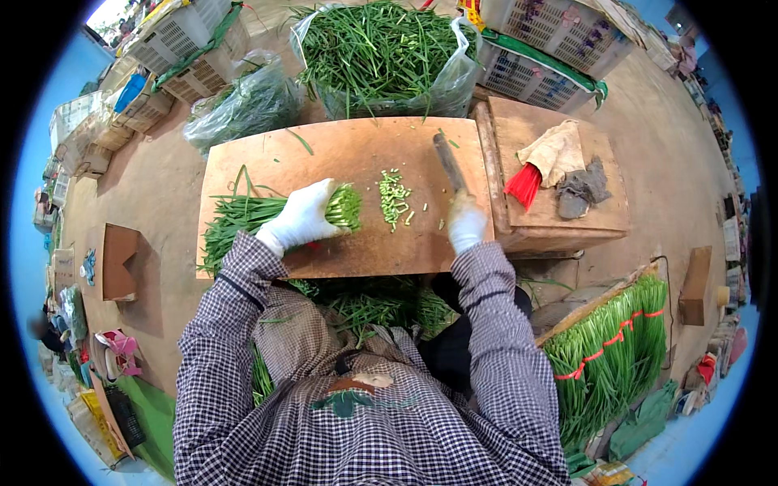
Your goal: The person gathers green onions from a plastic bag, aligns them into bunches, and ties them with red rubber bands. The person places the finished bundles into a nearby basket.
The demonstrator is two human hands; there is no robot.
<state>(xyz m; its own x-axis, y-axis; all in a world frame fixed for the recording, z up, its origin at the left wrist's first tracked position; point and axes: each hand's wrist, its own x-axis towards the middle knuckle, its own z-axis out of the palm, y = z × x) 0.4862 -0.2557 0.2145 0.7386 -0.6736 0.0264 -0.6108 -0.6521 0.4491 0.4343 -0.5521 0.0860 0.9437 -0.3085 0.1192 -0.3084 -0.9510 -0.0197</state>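
Observation:
My left hand (pixel 307 212), in a white glove, grips a bundle of long green garlic chives (pixel 246 215) near its cut ends. The leaves trail to the left over a wooden board (pixel 340 143). My right hand (pixel 467 222), also gloved and a little blurred, holds a knife (pixel 448 161) by its handle, the dark blade pointing away from me. Between the hands lie short cut-off stem pieces (pixel 394 197), apart from both the bundle and the knife. A bit of red shows under the bundle, beside my left hand.
Right of the board, a wooden box (pixel 565 212) bears red ties (pixel 524 185), a tan cloth (pixel 556 149) and a dark rag (pixel 583 185). A plastic-lined container of loose greens (pixel 383 54) stands behind the board. Tied chive bundles (pixel 614 358) stand at lower right; stacked crates (pixel 541 67) rise behind.

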